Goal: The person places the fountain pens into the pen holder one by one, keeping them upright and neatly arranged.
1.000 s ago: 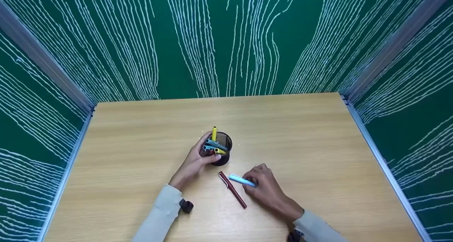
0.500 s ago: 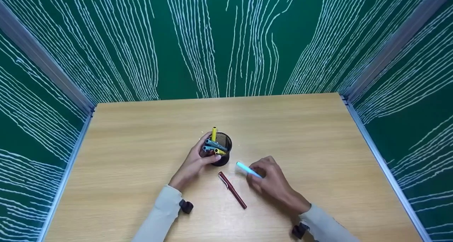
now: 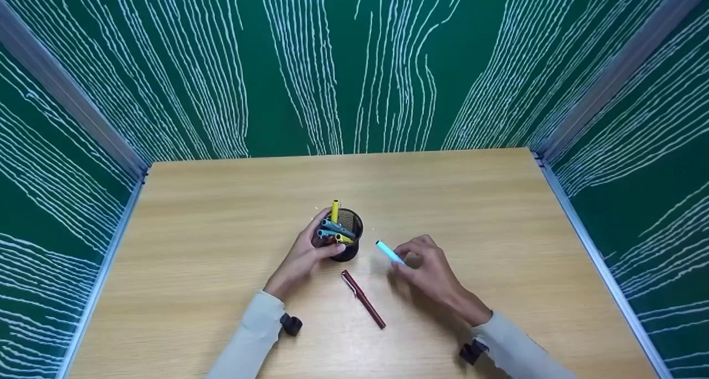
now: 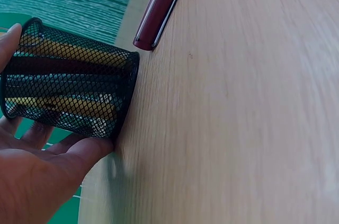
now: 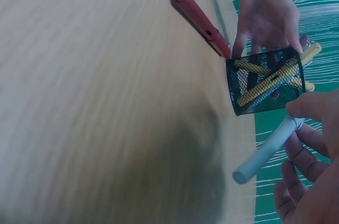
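Note:
My left hand (image 3: 302, 257) grips a black mesh pen cup (image 4: 74, 75) that stands on the table, fingers round its far side and thumb on the near rim. Yellow, blue-grey and dark red pens lean inside it; a yellow pen (image 3: 335, 210) sticks up highest. To the right of the cup, my right hand (image 3: 432, 268) pinches a light blue pen (image 5: 267, 152) between thumb and fingers, held above the table and apart from the cup. A dark red pen (image 3: 363, 300) with a silver clip lies on the table between the two hands, in front of the cup.
The wooden table (image 3: 221, 201) carries everything. Green panels (image 3: 343, 63) with wavy white lines stand behind it and at both sides, joined by grey metal posts (image 3: 609, 74). Black straps with small cameras sit at both wrists.
My right hand has lifted the light blue pen off the table and carried it a little up and right, its end now tilted toward the cup. The left hand and cup stay put.

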The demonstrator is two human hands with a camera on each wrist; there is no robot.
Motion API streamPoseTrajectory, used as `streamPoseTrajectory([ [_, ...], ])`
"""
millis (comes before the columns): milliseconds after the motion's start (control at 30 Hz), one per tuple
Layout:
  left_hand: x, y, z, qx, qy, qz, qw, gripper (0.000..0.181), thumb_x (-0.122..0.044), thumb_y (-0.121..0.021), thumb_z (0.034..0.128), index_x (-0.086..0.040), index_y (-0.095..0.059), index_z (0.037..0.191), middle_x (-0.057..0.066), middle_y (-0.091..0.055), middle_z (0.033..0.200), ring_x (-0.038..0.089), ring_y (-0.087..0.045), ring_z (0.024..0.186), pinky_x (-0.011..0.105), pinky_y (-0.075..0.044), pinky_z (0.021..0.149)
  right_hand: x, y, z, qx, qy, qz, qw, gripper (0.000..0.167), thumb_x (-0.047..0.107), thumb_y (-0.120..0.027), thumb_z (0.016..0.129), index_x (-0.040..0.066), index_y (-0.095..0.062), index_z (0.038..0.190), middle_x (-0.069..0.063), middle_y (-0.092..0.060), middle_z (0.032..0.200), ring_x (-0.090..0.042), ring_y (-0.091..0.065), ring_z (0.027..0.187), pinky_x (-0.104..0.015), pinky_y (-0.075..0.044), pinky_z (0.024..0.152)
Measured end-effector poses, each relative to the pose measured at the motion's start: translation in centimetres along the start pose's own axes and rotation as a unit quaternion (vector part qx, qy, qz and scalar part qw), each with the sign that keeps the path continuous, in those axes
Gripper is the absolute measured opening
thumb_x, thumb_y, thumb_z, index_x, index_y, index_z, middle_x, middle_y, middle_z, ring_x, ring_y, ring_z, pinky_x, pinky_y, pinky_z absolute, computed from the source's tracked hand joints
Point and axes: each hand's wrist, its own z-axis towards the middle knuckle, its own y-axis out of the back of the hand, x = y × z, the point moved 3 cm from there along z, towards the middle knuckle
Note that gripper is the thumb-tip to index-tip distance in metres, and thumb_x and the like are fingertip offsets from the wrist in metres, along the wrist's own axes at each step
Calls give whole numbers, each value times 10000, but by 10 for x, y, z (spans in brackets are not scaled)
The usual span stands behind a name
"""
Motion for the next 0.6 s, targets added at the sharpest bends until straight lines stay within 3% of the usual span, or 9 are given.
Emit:
streamPoseTrajectory([
  [333,1,-1,1,-51,-9,-94,9999,956,-28,-847,929,-170,-353,1735,197,-497,1647,333,-517,1479,403,-401,1244,9,9,12,-169,255,57,9995,171,30,-902,895,144,-827,996,57,-740,982,-218,-601,1083,-518,-511,1015],
  [600,0,0,1,-140,37,198,9997,971,-73,-872,919,-194,-360,1735,180,-485,1663,343,-482,1514,490,-309,1304,19,15,24,-261,453,29,9986,158,43,-907,891,144,-826,981,45,-759,1004,-222,-613,1115,-517,-519,1016],
])
